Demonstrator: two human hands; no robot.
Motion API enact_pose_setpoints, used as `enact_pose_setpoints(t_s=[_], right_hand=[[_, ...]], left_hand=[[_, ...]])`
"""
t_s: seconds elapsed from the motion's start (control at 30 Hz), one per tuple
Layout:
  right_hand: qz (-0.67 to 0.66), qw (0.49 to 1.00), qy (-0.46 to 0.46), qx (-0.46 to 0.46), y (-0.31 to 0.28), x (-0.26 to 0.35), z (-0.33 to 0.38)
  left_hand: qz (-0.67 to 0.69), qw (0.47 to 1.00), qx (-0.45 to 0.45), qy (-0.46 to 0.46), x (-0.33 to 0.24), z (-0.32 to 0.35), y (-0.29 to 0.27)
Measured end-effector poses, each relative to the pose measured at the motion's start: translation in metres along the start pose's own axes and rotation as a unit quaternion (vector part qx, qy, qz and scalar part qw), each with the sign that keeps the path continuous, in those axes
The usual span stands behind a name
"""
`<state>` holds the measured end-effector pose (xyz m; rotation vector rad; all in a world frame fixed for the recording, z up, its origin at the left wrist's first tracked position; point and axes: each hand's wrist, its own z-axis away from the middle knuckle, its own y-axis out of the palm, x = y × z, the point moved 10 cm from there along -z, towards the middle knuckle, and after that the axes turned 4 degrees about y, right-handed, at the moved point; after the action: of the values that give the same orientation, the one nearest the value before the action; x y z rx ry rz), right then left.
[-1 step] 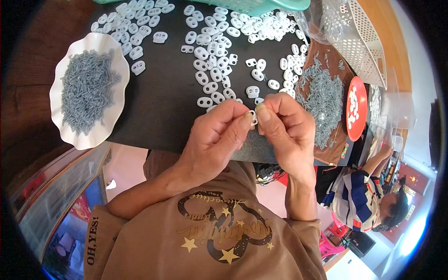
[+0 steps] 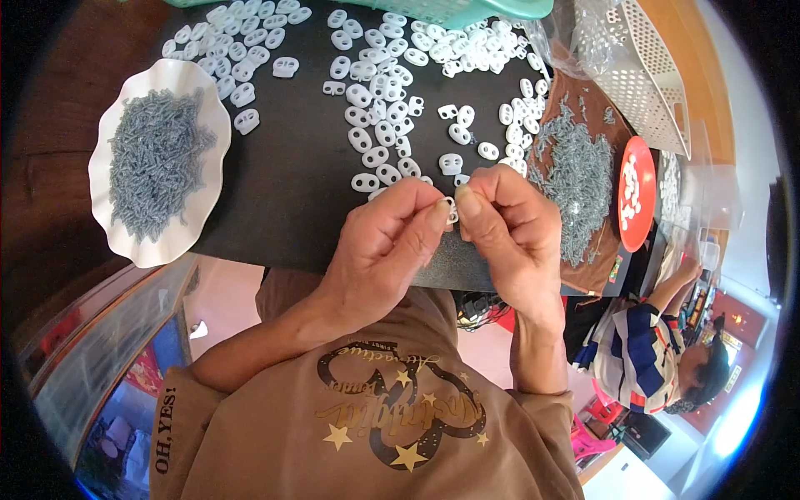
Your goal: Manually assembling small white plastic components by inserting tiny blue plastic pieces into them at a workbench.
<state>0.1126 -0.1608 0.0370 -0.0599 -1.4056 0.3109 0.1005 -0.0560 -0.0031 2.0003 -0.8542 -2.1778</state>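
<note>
A small white two-hole cord lock (image 2: pixel 452 211) is held upright between my fingertips, close to the table's front edge. My left hand (image 2: pixel 382 250) pinches it between thumb and forefinger. My right hand (image 2: pixel 512 229) is closed, its thumb and forefinger pressed together right against the piece. Anything inside that right pinch is hidden by the fingers. Just beyond my hands lie loose white cord lock pieces (image 2: pixel 377 157), in a long cluster. To the right of my right hand, a heap of small grey springs (image 2: pixel 575 179) covers a brown cloth (image 2: pixel 590 279).
A white scalloped dish (image 2: pixel 218 137) full of grey springs (image 2: pixel 158 162) stands at the left. On the right is a red plate (image 2: pixel 640 237) with small white parts. A green basket (image 2: pixel 467 12) and white perforated basket (image 2: pixel 654 62) sit far back. Another person (image 2: pixel 637 354) sits at right.
</note>
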Motion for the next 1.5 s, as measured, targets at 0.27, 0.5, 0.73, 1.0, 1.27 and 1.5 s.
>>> enact_pose_setpoints(t_s=[0.27,0.5,0.73,1.0,1.27,1.5], right_hand=[[0.009,0.999,0.034,0.028,0.004,0.001,-0.002],[-0.008,1.000,0.020,-0.015,-0.006,0.000,0.008],[0.008,0.999,0.017,0.031,-0.012,0.001,0.012],[0.060,0.997,0.015,0.038,-0.006,0.007,0.014],[0.207,0.975,-0.044,-0.061,-0.056,0.023,-0.019],[0.549,0.816,-0.139,-0.112,-0.061,0.013,-0.070]], left_hand=[[-0.008,1.000,0.001,-0.011,0.004,0.003,0.001],[-0.031,0.998,0.027,-0.037,0.001,0.003,0.009],[-0.045,0.994,0.074,-0.070,-0.007,0.001,0.016],[-0.097,0.995,0.034,-0.009,-0.006,0.000,0.008],[-0.115,0.993,0.034,0.010,-0.013,-0.005,0.003],[-0.077,0.996,0.027,-0.020,-0.005,-0.004,-0.003]])
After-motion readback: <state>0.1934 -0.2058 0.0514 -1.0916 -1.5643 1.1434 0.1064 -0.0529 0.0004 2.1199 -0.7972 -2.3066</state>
